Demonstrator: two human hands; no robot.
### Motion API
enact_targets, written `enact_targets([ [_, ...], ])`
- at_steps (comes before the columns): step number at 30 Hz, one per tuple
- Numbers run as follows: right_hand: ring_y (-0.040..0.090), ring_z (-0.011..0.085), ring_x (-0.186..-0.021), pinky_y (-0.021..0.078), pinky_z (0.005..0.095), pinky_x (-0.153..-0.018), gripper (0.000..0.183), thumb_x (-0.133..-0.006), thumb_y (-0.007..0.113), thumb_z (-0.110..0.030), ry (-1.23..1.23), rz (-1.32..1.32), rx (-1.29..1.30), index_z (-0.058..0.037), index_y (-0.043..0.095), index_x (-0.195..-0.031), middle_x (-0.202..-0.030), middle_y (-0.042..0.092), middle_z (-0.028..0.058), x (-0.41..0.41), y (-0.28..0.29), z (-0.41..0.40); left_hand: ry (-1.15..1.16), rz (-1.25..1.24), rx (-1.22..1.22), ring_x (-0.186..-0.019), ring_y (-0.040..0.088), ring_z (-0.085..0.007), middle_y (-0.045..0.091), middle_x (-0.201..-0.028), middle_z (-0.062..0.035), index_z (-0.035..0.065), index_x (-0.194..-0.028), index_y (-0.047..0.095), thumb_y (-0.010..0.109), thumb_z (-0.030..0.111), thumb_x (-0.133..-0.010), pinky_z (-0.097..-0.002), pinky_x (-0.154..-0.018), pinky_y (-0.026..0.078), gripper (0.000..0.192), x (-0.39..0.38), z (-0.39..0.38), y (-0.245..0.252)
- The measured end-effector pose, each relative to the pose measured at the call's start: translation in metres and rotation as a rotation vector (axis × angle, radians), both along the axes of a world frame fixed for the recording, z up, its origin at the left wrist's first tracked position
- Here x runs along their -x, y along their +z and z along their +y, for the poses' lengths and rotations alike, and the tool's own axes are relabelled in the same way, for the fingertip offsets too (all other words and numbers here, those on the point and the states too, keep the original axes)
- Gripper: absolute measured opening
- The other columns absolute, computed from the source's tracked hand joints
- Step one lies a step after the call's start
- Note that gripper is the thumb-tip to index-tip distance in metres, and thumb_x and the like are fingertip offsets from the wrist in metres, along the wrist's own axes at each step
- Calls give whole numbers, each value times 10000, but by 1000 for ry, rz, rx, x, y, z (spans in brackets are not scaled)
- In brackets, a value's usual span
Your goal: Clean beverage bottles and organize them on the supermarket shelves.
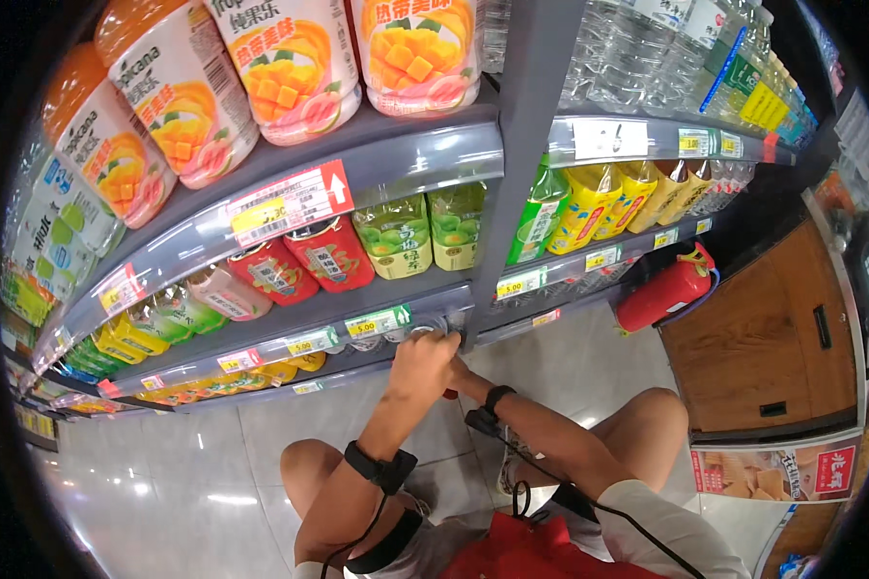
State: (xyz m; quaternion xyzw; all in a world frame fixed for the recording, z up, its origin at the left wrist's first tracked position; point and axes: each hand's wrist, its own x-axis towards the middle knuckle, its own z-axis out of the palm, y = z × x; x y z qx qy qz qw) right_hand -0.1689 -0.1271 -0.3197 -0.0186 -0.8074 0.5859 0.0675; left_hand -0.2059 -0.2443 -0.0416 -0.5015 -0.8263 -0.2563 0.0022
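My left hand [423,365] is raised at the front edge of the lower shelf, its fingers curled near the tops of clear bottles [366,343]. Close against it, and partly hidden behind it, is my right hand [460,376]. A small bit of something red shows just below the two hands; what it is cannot be told. Whether either hand grips a bottle is hidden. Above the hands, green tea bottles [395,242] and red drink bottles [331,257] stand on the middle shelf. Both wrists wear black straps with cabled devices.
Large orange juice bottles [282,72] fill the top shelf. A grey upright post [525,94] divides the shelving. To the right, a red fire extinguisher [664,293] leans beside a wooden cabinet [764,326]. My bent knees are above the tiled floor [188,470].
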Motion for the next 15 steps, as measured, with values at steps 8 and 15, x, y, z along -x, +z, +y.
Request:
enact_targets([
  [8,711,442,-859,549,528,-816,411,-1066,501,-321,-29,11,-51,44,675,-990,-920,732,254,11,-11,11,-58,82,24,-940,705,-386,688,-923,-165,47,-907,657,724,56,-713,-482,-905,550,205,4,12,-17],
  [15,715,443,-873,551,529,-822,408,-1064,501,-319,-43,46,-76,42,678,-994,-929,734,255,17,-23,14,-75,112,113,-989,705,-351,676,-989,-134,44,-984,685,751,83,-724,-447,-950,521,271,-10,9,-2],
])
